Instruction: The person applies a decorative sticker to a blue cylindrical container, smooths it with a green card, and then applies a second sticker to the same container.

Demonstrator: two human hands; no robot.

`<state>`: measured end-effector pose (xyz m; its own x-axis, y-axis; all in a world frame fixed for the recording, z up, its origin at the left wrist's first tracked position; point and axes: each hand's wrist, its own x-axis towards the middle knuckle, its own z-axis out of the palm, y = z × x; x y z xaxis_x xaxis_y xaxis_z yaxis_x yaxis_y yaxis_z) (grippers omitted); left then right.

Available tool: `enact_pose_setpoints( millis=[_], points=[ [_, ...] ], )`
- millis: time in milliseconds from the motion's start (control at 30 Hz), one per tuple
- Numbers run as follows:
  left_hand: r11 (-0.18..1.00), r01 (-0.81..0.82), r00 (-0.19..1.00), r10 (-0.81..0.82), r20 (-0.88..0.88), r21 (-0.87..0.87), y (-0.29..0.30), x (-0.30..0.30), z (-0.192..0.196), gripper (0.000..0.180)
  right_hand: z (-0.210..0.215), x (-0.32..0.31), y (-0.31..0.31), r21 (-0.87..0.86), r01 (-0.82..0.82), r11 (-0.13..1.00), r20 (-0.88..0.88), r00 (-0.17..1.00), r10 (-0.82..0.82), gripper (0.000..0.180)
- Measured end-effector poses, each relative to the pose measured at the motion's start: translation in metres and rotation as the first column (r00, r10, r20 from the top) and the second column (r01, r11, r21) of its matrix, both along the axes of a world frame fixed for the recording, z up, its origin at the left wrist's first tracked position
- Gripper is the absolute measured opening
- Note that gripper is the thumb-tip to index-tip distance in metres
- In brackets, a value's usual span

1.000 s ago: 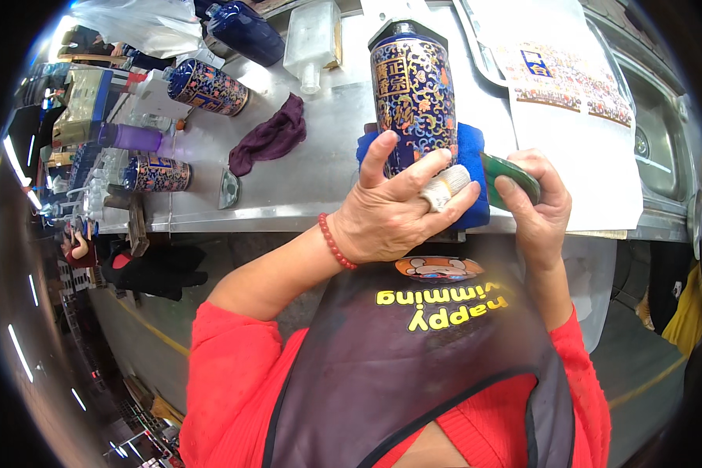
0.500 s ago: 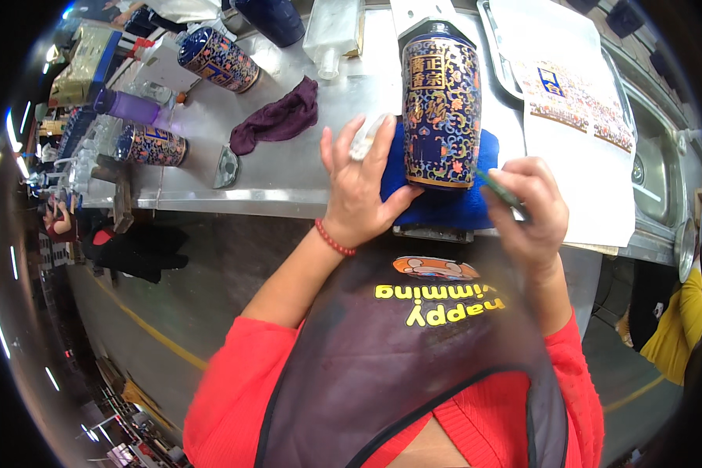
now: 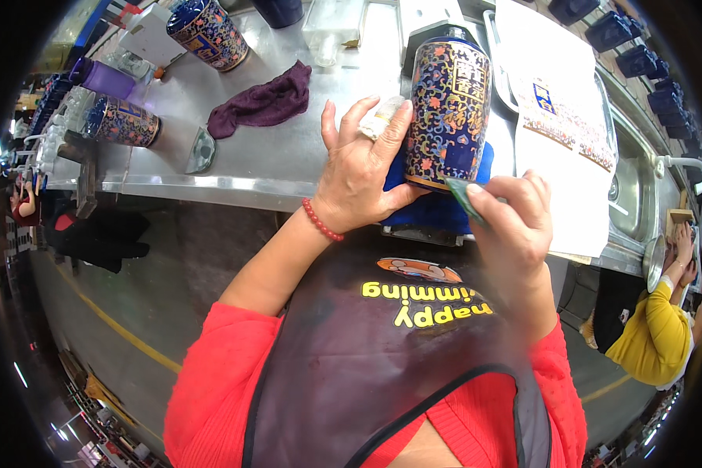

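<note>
A dark blue bottle [image 3: 449, 109] with a floral and gold pattern lies on a blue cloth [image 3: 433, 209], its neck pointing away from me. My left hand [image 3: 363, 168] is beside it on the left, fingers spread, thumb at the bottle's base. Something white [image 3: 381, 118], a wrap or a wad, covers or sits by one of its fingers; I cannot tell which. My right hand [image 3: 515, 222] pinches a thin green scraper [image 3: 466, 201], its tip at the bottle's lower right edge.
A purple rag [image 3: 261, 101] and a greenish glass-like piece [image 3: 201, 150] lie on the metal table. Patterned bottles [image 3: 208, 35] and a purple bottle [image 3: 105, 78] stand left. Printed white sheets [image 3: 561, 179] lie right, by a sink [image 3: 628, 183]. A person in yellow [image 3: 651, 331] works beyond.
The bottle has rolled, its gold panel now facing further right, and it tilts slightly. My right hand has brought the green scraper to the bottle's base. The whole view has shifted a little.
</note>
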<state>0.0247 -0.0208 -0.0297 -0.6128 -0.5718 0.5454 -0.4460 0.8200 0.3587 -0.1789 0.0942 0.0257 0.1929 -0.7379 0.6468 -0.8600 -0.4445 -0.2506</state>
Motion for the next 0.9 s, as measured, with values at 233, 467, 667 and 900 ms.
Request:
enact_pose_setpoints(
  millis=[233, 467, 667, 900],
  points=[
    [0.995, 0.01, 0.999, -0.005, 0.043, -0.103, 0.0, 0.001, 0.003, 0.104, 0.0, 0.001, -0.004, 0.042, -0.019, 0.999, -0.028, 0.999, 0.02, 0.029],
    [1.0, -0.006, 1.0, 0.006, -0.001, -0.02, -0.004, -0.003, -0.001, 0.104, -0.001, -0.001, -0.002, 0.037, -0.096, 0.995, 0.039, 0.995, 0.094, 0.036],
    [0.998, -0.017, 1.0, 0.018, 0.023, -0.053, -0.001, -0.004, 0.002, 0.112, -0.004, 0.0, -0.005, 0.018, -0.023, 1.0, 0.01, 1.0, 0.023, 0.037],
    [0.999, -0.022, 1.0, 0.021, -0.023, -0.03, -0.003, -0.008, -0.007, 0.113, -0.012, -0.006, 0.0, 0.003, -0.012, 1.0, 0.044, 0.999, 0.012, 0.04]
  ],
)
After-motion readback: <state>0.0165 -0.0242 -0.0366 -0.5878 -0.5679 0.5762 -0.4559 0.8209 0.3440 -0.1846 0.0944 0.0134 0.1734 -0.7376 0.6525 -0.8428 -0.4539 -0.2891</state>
